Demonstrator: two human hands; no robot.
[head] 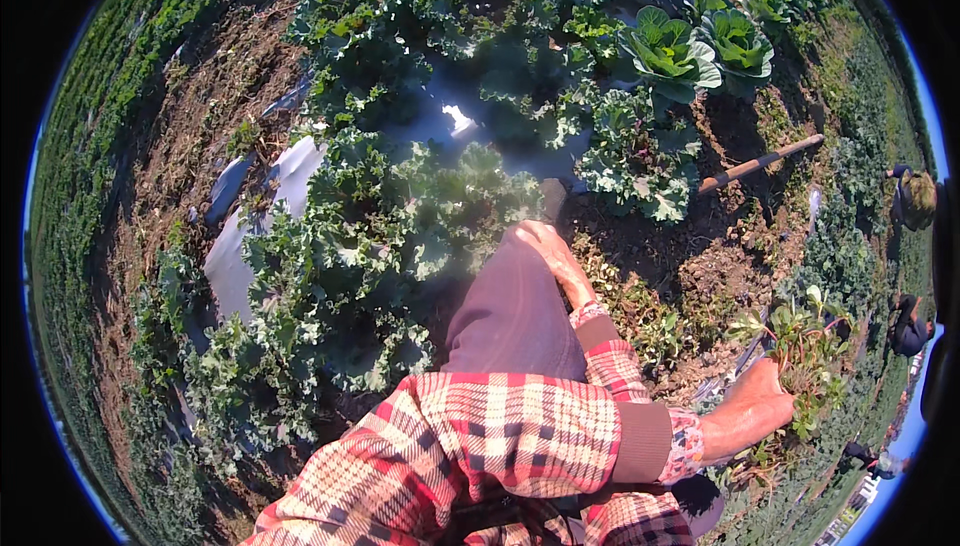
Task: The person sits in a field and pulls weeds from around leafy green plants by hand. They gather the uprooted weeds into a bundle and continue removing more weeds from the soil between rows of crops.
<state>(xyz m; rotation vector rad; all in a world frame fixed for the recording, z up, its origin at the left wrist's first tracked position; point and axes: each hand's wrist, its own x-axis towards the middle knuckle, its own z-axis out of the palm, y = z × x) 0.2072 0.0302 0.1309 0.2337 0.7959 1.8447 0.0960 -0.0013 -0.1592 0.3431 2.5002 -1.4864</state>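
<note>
My left arm, in a plaid sleeve, crosses my body to the right. My left hand [754, 403] is closed around the reddish stems of a bunch of leafy weeds [814, 355], its fingertips partly hidden. My right hand [555, 257] rests over my bent knee [517, 313], in dark trousers, and holds nothing that shows; its fingers are partly out of sight. Beyond the knee, curly kale plants [450, 201] grow through plastic mulch. Low weeds [660, 321] cover the soil between my hands.
A wooden tool handle [761, 163] lies slanting on the soil at the upper right, its head hidden. Cabbages [667, 51] grow above it. Torn plastic mulch [232, 261] lies at the left. Several people [909, 325] are far off at the right edge.
</note>
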